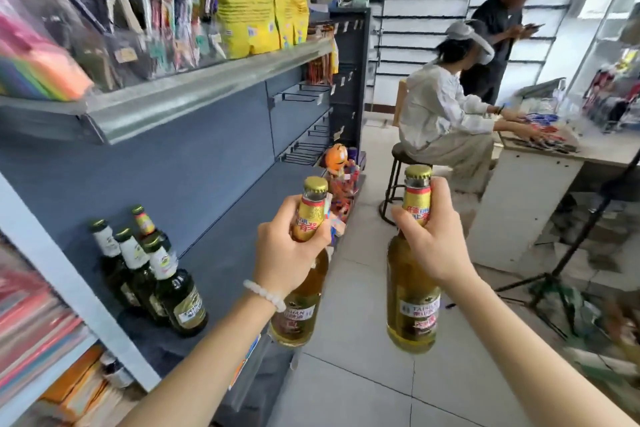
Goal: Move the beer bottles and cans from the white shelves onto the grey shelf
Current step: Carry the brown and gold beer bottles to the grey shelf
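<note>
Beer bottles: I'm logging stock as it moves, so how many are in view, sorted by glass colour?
Dark green bottles standing on the grey shelf: 4
Amber bottles in hand: 2, one in the left hand, one in the right hand
Total: 6

Bright, even daylight fills the shop, strongest at the washed-out upper right. Shadows are soft. Wide-angle distortion bends the grey shelf [194,94] edges. Motion blur smears the hanging goods at left and the floor [363,374] clutter at right; the centre is sharper.
</note>
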